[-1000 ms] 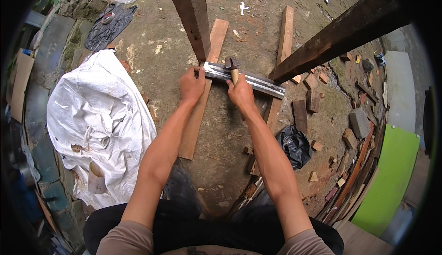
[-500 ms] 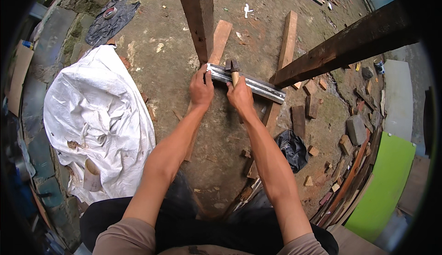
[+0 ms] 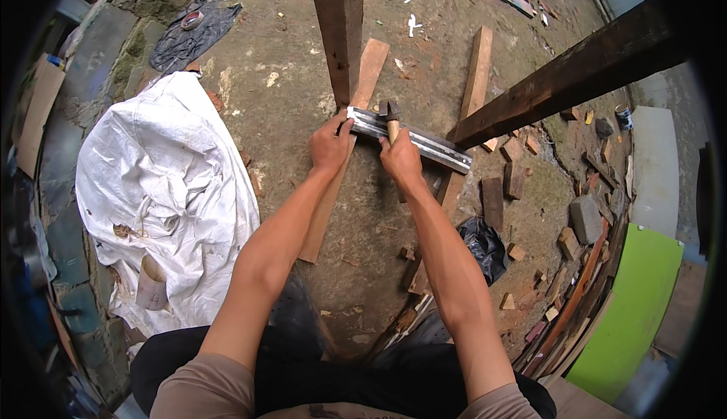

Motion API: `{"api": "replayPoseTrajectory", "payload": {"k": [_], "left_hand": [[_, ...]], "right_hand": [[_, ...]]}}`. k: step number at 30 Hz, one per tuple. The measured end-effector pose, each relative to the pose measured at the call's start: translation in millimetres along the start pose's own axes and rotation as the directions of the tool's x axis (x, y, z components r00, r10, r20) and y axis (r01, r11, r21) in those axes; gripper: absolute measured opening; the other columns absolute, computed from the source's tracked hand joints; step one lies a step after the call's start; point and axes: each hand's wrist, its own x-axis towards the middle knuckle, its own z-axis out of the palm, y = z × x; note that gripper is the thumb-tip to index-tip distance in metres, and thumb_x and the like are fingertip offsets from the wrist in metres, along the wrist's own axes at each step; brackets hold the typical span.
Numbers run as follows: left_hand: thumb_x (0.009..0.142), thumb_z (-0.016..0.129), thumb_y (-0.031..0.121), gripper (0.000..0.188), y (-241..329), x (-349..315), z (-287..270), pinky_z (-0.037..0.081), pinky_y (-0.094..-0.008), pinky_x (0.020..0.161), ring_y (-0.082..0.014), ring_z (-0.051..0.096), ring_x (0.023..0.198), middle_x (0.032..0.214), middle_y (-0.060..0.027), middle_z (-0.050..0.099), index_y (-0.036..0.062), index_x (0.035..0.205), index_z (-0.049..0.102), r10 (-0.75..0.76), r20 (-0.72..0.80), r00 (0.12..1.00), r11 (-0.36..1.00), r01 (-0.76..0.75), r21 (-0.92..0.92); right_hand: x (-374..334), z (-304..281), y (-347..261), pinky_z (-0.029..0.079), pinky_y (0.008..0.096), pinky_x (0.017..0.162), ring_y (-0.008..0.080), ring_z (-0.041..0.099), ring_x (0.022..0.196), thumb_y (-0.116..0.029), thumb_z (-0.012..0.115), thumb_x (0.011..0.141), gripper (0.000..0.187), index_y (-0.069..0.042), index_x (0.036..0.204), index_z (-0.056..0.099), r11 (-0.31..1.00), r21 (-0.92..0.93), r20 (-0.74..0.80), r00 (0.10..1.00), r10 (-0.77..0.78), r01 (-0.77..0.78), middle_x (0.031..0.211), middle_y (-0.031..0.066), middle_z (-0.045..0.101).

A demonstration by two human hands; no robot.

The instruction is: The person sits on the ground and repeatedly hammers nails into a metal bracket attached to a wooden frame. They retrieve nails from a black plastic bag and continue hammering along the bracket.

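A dark bar with pale lengthwise stripes spans the gap between an upright wooden post and a slanting dark beam on the right. At the bar's left end, by the foot of the post, my left hand is closed with thumb and fingers on it; anything small between the fingertips is hidden. My right hand grips the wooden handle of a hammer close below its head. The hammer head is above the middle of the bar. Wooden planks lie on the ground beneath.
To the left is a crumpled white sack with a short tube on it. Wood offcuts, a black plastic bag and a grey block lie to the right. Farther right stands a green panel.
The view has shifted slightly, so the scene sits a little lower and to the right. My left hand has edged down along the bar's end; the hammer stays in my right hand.
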Motion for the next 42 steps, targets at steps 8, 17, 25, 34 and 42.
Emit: {"api": "replayPoseTrajectory", "payload": {"k": [8, 17, 25, 34, 42], "left_hand": [[0.090, 0.073, 0.019, 0.022, -10.5, 0.1, 2.9, 0.057, -0.0365, 0.081, -0.0297, 0.072, 0.097, 0.104, -0.0127, 0.075, 0.0074, 0.108, 0.075, 0.133, -0.054, 0.990, 0.991, -0.133, -0.008], [0.090, 0.072, 0.018, 0.021, -26.3, 13.9, -3.2, 0.058, -0.0380, 0.078, -0.0301, 0.073, 0.096, 0.106, -0.0126, 0.074, 0.0065, 0.108, 0.073, 0.363, -0.005, 0.932, 0.930, -0.362, 0.069], [0.090, 0.072, 0.020, 0.022, -26.6, 18.9, -7.3, 0.058, -0.0385, 0.075, -0.0307, 0.073, 0.092, 0.103, -0.0154, 0.073, 0.0100, 0.109, 0.074, 0.328, 0.047, 0.943, 0.942, -0.330, 0.053], [0.092, 0.068, 0.021, 0.021, -11.6, 12.9, -14.3, 0.058, -0.0379, 0.075, -0.0308, 0.073, 0.092, 0.112, -0.0133, 0.072, 0.0069, 0.107, 0.073, 0.238, 0.127, 0.963, 0.965, -0.250, 0.083], [0.087, 0.073, 0.024, 0.051, 4.2, -12.9, 6.8, 0.050, -0.0419, 0.099, -0.0355, 0.062, 0.119, 0.131, -0.0180, 0.064, 0.0083, 0.133, 0.059, -0.023, 0.012, 1.000, 1.000, 0.023, -0.006]], "right_hand": [[-0.4, 2.4, 0.9, 0.050, 0.0555, 0.083, 0.0527, 0.064, 0.099, -0.034, 0.064, 0.095, 0.043, 0.002, 0.114, 0.049, 1.000, 0.013, 0.005, 1.000, -0.006, 0.006, 0.101, 0.0369, 0.065], [-3.3, 0.4, -2.7, 0.051, 0.0557, 0.085, 0.0496, 0.066, 0.100, -0.033, 0.061, 0.097, 0.041, 0.001, 0.114, 0.048, 1.000, -0.018, 0.024, 1.000, 0.017, -0.017, 0.101, 0.0321, 0.068], [-3.6, -0.6, -3.1, 0.051, 0.0556, 0.084, 0.0498, 0.066, 0.099, -0.034, 0.060, 0.097, 0.041, 0.001, 0.114, 0.047, 0.999, -0.042, 0.028, 1.000, -0.005, 0.006, 0.100, 0.0329, 0.068], [-5.3, -3.1, -2.0, 0.051, 0.0551, 0.084, 0.0498, 0.066, 0.099, -0.033, 0.060, 0.097, 0.038, 0.000, 0.112, 0.048, 0.999, -0.043, 0.021, 1.000, -0.012, 0.013, 0.100, 0.0323, 0.068], [-2.3, -1.2, -2.3, 0.050, 0.0559, 0.086, 0.0507, 0.065, 0.100, -0.032, 0.060, 0.097, 0.039, 0.001, 0.114, 0.048, 0.999, -0.034, 0.002, 0.999, -0.034, 0.034, 0.101, 0.0335, 0.067]]}}
